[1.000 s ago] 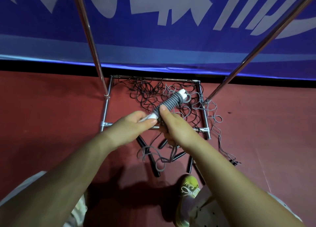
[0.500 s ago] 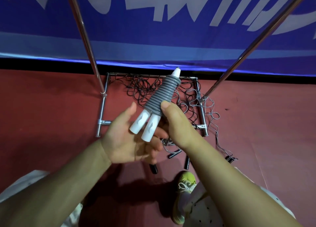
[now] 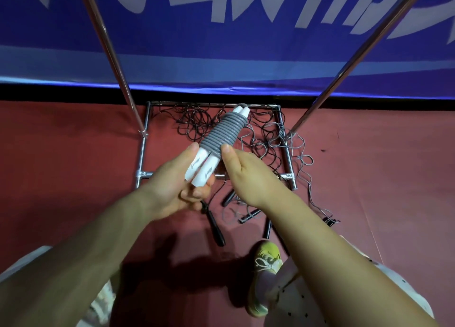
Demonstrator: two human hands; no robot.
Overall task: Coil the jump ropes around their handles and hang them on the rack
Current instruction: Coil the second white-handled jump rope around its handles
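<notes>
Holding a coiled jump rope (image 3: 222, 135) above a red floor (image 3: 73, 169), a person stands at the foot of a metal rack (image 3: 144, 139). Grey cord is wound in tight turns around the two white handles (image 3: 200, 170), which lie side by side and tilt up and away from the camera. The left hand (image 3: 172, 186) cradles the handles' lower ends from below, thumb along their side and fingers curled under them; the fingertips are partly hidden behind the handles. The right hand (image 3: 246, 176) grips the lower end of the coil with the thumb on top; its other fingers are out of sight behind the bundle, so how they lie cannot be told.

Beneath the hands, a tangle of loose black and grey ropes (image 3: 266, 139) spreads over the rack's square base, with strands trailing off its right side onto the floor. Several black handles (image 3: 215, 225) lie on the floor nearer the camera, some partly covered by the right forearm. Two slanting rack poles (image 3: 110, 53) rise out of the top of the frame, their upper ends cut off. A blue banner (image 3: 221, 55) with large pale lettering, cropped and unreadable, fills the background. One yellow-green shoe (image 3: 264, 275) shows at the bottom, half hidden by the right arm.
</notes>
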